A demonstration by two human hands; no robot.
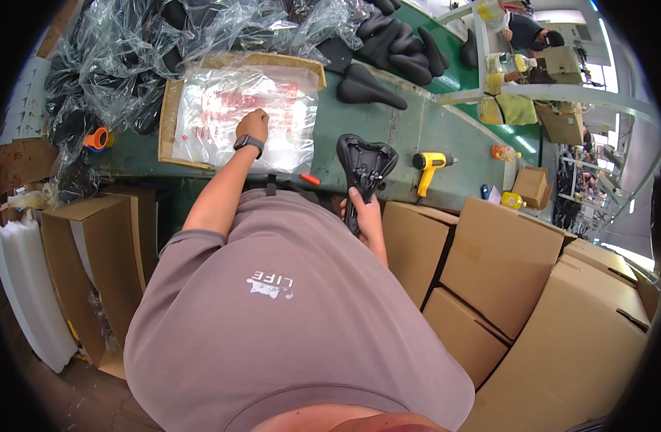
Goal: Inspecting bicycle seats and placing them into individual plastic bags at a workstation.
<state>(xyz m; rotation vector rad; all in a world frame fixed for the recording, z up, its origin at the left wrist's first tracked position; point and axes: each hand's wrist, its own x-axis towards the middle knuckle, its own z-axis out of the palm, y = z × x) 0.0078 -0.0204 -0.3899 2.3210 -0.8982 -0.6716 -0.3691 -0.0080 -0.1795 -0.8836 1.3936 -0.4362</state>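
Note:
My left hand [254, 124] rests with curled fingers on a stack of clear plastic bags [233, 108] that lies on a flat cardboard sheet [168, 122] on the green conveyor belt [417, 129]. A dark watch sits on that wrist. My right hand [366, 210] grips a black bicycle saddle [365, 165] by its narrow nose, underside up, rails showing, at the belt's near edge.
More black saddles [395, 43] and crumpled plastic wrap [121, 50] lie at the belt's far side. A yellow power drill [429, 167] lies to the right. Cardboard boxes [532, 288] stand right and left of me. An orange tape roll [96, 138] sits at left. Another person [525, 32] works far off.

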